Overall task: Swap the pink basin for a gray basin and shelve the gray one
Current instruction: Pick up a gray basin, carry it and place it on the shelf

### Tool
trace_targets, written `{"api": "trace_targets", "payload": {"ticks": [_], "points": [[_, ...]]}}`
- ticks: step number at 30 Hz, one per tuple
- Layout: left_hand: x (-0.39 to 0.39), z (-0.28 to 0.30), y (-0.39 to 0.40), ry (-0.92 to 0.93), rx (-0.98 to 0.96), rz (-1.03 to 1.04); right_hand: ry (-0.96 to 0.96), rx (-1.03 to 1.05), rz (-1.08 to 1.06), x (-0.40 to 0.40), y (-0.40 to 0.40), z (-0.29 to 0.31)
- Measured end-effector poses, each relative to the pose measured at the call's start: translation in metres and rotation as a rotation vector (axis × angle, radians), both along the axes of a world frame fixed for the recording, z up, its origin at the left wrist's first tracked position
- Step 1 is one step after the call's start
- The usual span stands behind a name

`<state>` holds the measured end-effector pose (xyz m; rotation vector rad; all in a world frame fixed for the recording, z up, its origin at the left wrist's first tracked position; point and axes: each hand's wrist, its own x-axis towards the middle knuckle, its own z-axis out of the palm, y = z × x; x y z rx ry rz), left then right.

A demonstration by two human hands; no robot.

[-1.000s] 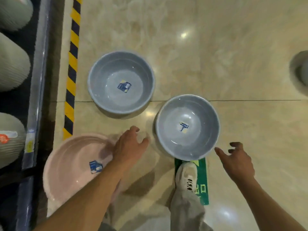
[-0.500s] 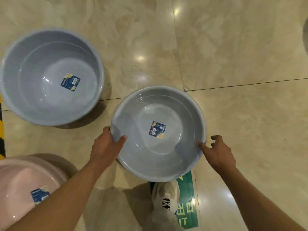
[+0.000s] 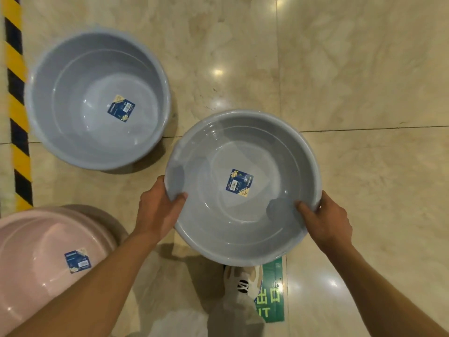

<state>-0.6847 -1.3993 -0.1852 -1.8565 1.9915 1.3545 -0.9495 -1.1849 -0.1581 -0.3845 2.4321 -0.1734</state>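
Gray plastic fills both grips: the left hand (image 3: 158, 210) and right hand (image 3: 325, 220) each clamp an opposite rim of the gray basin (image 3: 243, 215), thumbs inside, above the marble floor (image 3: 364, 69). A second gray basin (image 3: 97, 69) sits beyond to the left; the pink basin (image 3: 36, 263) lies lower left.

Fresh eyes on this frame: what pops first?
The gray basin at centre, gripped at its rim by the left hand and right hand, a blue label on its bottom. Next, a second gray basin on the floor at upper left beside the yellow-black stripe, and the pink basin at lower left, partly under the left forearm.
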Motion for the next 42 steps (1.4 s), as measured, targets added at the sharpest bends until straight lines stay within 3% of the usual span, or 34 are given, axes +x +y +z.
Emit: {"api": "trace_targets", "payload": {"ticks": [10, 15, 20, 24, 29, 37, 42], "points": [[0.020, 0.192, -0.040, 0.252, -0.066, 0.188, -0.132, -0.541, -0.127, -0.004, -0.056, 0.177], [0.039, 0.275, -0.062, 0.353, -0.110, 0.334, -0.199, -0.613, -0.079, 0.006, -0.099, 0.249], [0.066, 0.310, -0.085, 0.344, -0.188, 0.473, -0.201, -0.622, 0.037, 0.021, -0.164, 0.292], [0.105, 0.313, -0.108, 0.327, -0.176, 0.576, -0.232, -0.571, 0.202, 0.045, -0.228, 0.293], [0.158, 0.277, -0.144, 0.272, -0.128, 0.704, -0.248, -0.510, 0.378, 0.086, -0.312, 0.265], [0.184, 0.184, -0.198, 0.073, -0.079, 0.612, -0.221, -0.369, 0.492, 0.106, -0.406, 0.165], [0.167, 0.125, -0.227, -0.012, -0.012, 0.666, -0.183, -0.225, 0.568, 0.094, -0.433, 0.105]]}}
